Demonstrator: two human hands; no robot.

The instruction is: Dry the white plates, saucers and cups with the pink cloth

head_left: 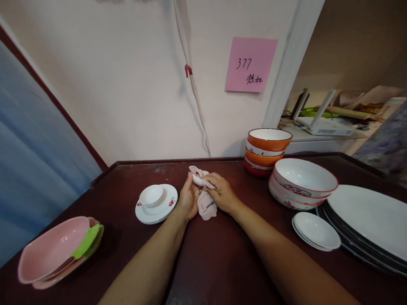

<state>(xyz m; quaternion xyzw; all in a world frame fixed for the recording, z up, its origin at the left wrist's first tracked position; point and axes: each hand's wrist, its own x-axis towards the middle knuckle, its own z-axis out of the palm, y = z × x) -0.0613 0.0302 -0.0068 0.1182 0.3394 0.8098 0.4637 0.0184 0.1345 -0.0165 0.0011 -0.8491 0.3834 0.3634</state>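
I see a red table [203, 267]. Big plates [370, 217] sit by its right edge, pink bowls [59, 245] by its left. Near the middle of its back edge, my left hand [188, 199] and right hand [223, 194] are closed on a pink cloth [207, 206] and, in its folds, a little white dish [197, 180].

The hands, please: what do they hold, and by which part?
The left hand holds a white dish by its edge; the right hand holds a pink cloth against it.

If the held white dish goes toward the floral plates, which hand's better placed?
Probably the left hand: it holds the white dish and is nearer the floral plates; the right hand grips the cloth.
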